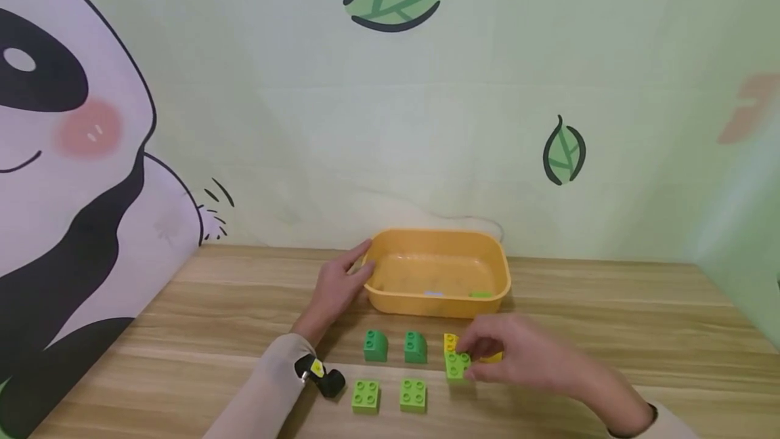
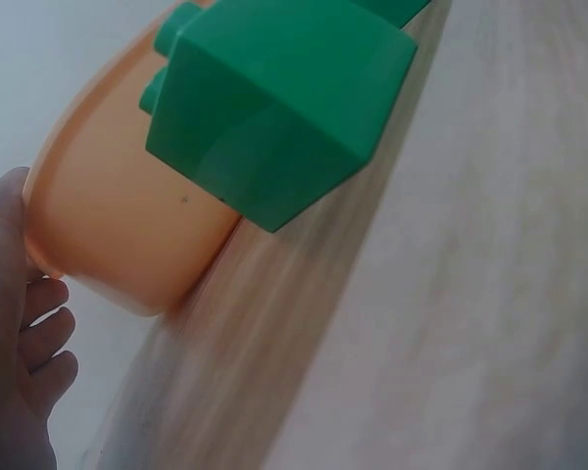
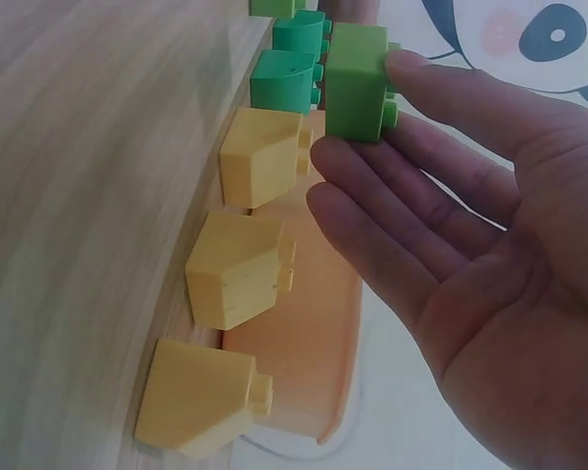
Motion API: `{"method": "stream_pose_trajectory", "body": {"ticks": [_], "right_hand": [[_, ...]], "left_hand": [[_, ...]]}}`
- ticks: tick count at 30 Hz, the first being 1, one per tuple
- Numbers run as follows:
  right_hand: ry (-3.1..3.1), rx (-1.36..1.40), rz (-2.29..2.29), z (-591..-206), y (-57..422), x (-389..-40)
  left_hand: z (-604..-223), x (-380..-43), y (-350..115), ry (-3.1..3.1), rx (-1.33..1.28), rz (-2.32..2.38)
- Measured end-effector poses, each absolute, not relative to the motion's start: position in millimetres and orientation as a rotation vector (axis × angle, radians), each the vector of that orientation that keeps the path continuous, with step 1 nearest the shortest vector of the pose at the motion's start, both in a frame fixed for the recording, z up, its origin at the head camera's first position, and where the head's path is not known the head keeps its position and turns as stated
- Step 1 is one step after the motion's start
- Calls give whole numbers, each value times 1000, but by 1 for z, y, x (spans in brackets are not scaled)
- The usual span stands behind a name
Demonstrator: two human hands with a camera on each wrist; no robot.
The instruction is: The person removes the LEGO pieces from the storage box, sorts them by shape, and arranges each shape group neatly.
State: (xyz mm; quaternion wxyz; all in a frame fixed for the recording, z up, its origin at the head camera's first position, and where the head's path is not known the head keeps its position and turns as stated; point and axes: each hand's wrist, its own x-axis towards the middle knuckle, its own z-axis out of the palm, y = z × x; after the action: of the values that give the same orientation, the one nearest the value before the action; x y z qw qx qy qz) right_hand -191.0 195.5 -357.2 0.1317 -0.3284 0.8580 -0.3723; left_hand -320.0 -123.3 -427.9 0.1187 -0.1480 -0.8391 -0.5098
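My left hand [image 1: 338,286] grips the left rim of an orange plastic tub [image 1: 435,305]. In the left wrist view its fingers [image 2: 47,338] curl beside the tub's end. My right hand [image 1: 527,356] pinches a light green toy building block [image 3: 356,83] by its sides, held raised in the right wrist view. Behind that hand, in the head view, stands a yellow block [image 1: 450,340], partly hidden. The right wrist view shows three yellow sloped blocks in a row, the middle one [image 3: 235,269] with small dark marks.
Two dark green curved blocks [image 1: 415,347] stand before the tub. Two light green square blocks [image 1: 365,396] sit nearer me. Inside the tub lie a light green piece [image 1: 481,295] and a pale bluish piece [image 1: 433,294]. A panda-print wall covering [image 1: 451,120] rises behind the wooden table [image 1: 609,330].
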Motion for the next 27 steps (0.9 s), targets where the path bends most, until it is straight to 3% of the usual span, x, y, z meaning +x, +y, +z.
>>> {"method": "stream_pose_trajectory", "body": {"ticks": [27], "right_hand": [[2445, -1083, -1059, -378, 190, -188]], "left_hand": [[-429, -319, -124, -2471, -416, -1487]]}}
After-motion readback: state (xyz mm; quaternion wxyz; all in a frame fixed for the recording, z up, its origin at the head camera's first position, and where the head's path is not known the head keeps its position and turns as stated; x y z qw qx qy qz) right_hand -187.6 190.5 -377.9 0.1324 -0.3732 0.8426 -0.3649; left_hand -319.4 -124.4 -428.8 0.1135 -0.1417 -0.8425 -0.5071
